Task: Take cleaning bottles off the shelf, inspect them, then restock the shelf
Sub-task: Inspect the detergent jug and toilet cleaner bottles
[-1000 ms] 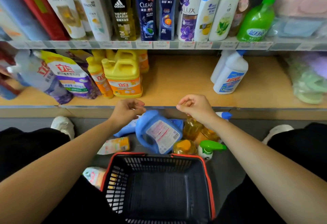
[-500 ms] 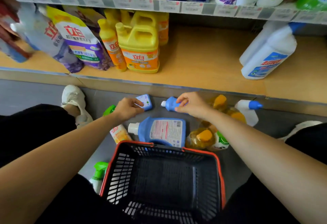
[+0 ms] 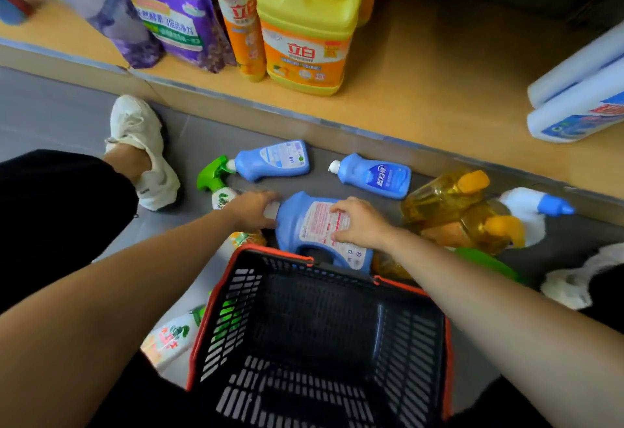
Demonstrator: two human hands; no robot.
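Note:
A large blue detergent jug (image 3: 314, 225) lies on its side on the grey floor, just beyond the basket. My left hand (image 3: 251, 209) grips its white cap and neck. My right hand (image 3: 358, 223) lies on its label with the fingers curled over it. Two small blue bottles lie on the floor behind it, one on the left (image 3: 271, 161) and one on the right (image 3: 373, 176). Yellow pump bottles (image 3: 452, 204), a white bottle with a blue cap (image 3: 530, 213) and a green trigger sprayer (image 3: 216, 181) lie around the jug.
An empty black basket with a red rim (image 3: 216, 299) stands between my arms. The wooden shelf (image 3: 422, 83) holds a yellow jug (image 3: 307, 22), an orange bottle, purple pouches and white bottles (image 3: 580, 103). White shoes (image 3: 141, 144) flank the floor items.
The view has dropped from the shelf to the floor. Both hands let go of the small blue bottles, which now lie on the floor, and came together onto the large blue jug.

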